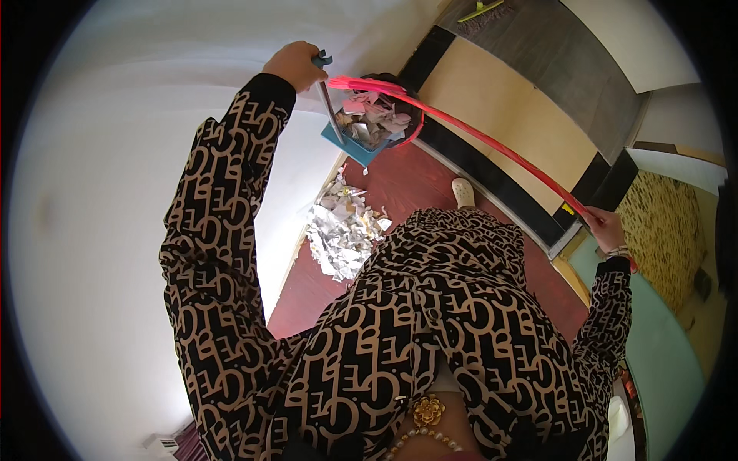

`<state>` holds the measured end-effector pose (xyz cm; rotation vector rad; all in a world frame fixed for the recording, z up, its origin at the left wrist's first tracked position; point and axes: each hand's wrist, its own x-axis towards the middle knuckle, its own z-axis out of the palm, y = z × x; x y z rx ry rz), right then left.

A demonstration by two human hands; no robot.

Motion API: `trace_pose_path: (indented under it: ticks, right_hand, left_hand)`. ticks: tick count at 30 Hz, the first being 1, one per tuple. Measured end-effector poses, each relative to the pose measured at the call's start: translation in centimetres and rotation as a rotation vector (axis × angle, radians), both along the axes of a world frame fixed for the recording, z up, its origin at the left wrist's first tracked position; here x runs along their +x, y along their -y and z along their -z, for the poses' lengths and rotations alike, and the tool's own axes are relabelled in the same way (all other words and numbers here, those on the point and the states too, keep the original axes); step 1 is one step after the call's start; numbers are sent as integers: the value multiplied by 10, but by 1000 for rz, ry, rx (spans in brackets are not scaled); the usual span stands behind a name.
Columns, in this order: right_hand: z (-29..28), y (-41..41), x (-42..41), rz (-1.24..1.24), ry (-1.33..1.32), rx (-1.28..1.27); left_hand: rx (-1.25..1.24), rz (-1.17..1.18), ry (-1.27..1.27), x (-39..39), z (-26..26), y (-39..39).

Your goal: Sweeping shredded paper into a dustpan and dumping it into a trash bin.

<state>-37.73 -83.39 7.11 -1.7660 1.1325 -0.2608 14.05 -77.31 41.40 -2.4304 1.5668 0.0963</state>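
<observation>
My left hand [295, 64] is closed around the top of the handle of a blue dustpan [353, 148]. The dustpan is tilted at the near rim of a trash bin [418, 129] full of crumpled paper [377, 115]. My right hand [604, 230], at the right, grips the long red handle of a broom [496, 141]. The broom's pink-red head [363, 84] is above the bin's far side, near my left hand. A heap of torn white paper scraps [344, 230] lies on the red floor by the white wall, below the dustpan.
My foot in a light clog [462, 193] stands on the red floor [403, 178]. A white wall [115, 201] runs along the left. Past a black-bordered beige floor section [507, 98] lies a mop [484, 17]. A pale green door or panel [651, 322] is at the right.
</observation>
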Motion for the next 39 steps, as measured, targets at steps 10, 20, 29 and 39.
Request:
trace_pose_path:
  ticks: [10, 20, 29, 39]
  right_hand:
    - [7, 10, -21, -30, 128, 59]
    - [-3, -1, 11, -74, 100, -121]
    - [4, 0, 7, -40, 92, -106]
    - [1, -1, 3, -94, 219, 23]
  left_hand:
    - [-6, -129, -52, 1, -7, 0]
    - [17, 101, -9, -9, 3, -25]
    - [-97, -69, -36, 21, -20, -43]
    - [-126, -139, -32, 28, -22, -50]
